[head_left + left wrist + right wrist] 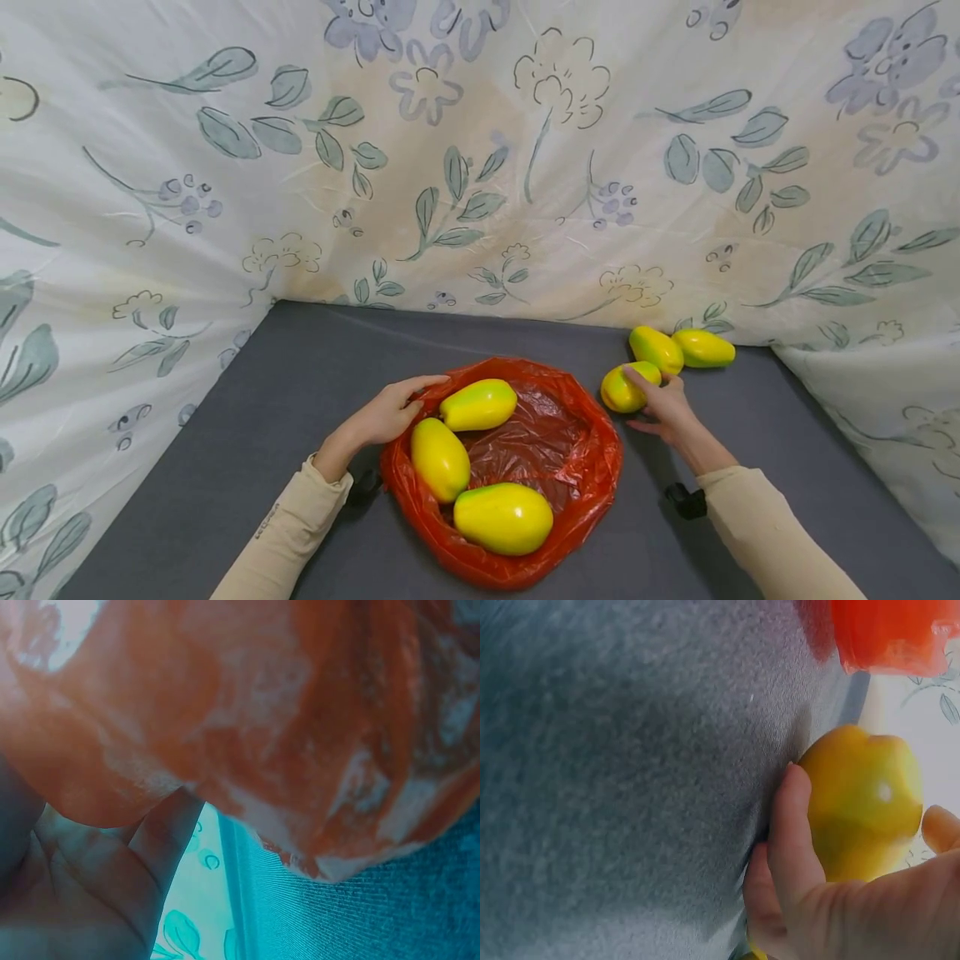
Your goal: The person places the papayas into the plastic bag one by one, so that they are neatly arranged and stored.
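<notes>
A red plastic bag (600,467) stands with its mouth spread wide and its rim rolled down. Inside lie three yellow-green papayas: one at the back (480,405), one at the left (441,460) and one at the front (504,518). My left hand (386,412) holds the bag's back left rim; in the left wrist view the red plastic (247,712) hides most of its fingers. To the right of the bag, my right hand (667,410) grips another papaya (621,390), thumb on one side and fingers on the other, as the right wrist view shows (862,802).
Two more papayas lie behind the right hand, one nearer (657,348) and one farther right (705,348), close to the flowered cloth (465,167) that hangs along the back and sides. A dark grey cover (322,358) lies over the table.
</notes>
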`<action>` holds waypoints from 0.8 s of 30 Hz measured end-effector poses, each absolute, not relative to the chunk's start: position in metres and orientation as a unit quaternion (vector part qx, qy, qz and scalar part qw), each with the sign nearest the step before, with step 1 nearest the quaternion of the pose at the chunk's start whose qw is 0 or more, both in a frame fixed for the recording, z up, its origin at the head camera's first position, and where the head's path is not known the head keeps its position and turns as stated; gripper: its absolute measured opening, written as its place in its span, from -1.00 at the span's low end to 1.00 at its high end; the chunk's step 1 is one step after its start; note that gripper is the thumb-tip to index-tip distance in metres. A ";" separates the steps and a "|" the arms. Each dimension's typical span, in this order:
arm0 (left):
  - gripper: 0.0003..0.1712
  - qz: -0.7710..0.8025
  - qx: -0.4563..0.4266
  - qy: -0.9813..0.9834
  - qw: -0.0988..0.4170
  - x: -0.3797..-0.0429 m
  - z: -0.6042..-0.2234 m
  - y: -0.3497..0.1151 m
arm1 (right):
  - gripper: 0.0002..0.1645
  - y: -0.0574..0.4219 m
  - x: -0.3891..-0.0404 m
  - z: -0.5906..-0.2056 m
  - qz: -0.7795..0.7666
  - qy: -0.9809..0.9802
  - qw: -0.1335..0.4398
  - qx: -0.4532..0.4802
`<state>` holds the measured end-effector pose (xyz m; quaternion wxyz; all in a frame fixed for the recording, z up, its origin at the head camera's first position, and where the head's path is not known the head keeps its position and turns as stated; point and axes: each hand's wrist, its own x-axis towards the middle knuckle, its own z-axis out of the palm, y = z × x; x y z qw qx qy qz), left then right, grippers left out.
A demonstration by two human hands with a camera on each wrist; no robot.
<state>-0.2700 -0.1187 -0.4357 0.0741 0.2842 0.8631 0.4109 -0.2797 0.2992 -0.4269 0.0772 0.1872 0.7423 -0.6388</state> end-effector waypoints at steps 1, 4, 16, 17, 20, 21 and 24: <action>-0.41 0.411 0.284 0.863 0.075 -0.270 -0.436 -0.118 | 0.28 0.298 -0.280 -0.427 -0.641 0.740 0.076 0.187; -0.41 0.413 0.285 0.861 0.077 -0.271 -0.437 -0.118 | 0.24 0.296 -0.281 -0.426 -0.647 0.737 0.070 0.183; -0.41 0.406 0.288 0.865 0.069 -0.270 -0.437 -0.118 | 0.20 0.297 -0.283 -0.422 -0.652 0.734 0.074 0.176; -0.41 0.404 0.288 0.866 0.067 -0.270 -0.437 -0.118 | 0.20 0.297 -0.283 -0.422 -0.653 0.734 0.074 0.175; -0.42 0.404 0.285 0.867 0.067 -0.269 -0.437 -0.117 | 0.19 0.298 -0.283 -0.423 -0.653 0.733 0.075 0.173; -0.42 0.403 0.286 0.867 0.066 -0.269 -0.437 -0.117 | 0.18 0.298 -0.283 -0.424 -0.653 0.734 0.075 0.172; -0.43 0.405 0.282 0.867 0.072 -0.269 -0.437 -0.117 | 0.17 0.299 -0.282 -0.426 -0.652 0.735 0.074 0.171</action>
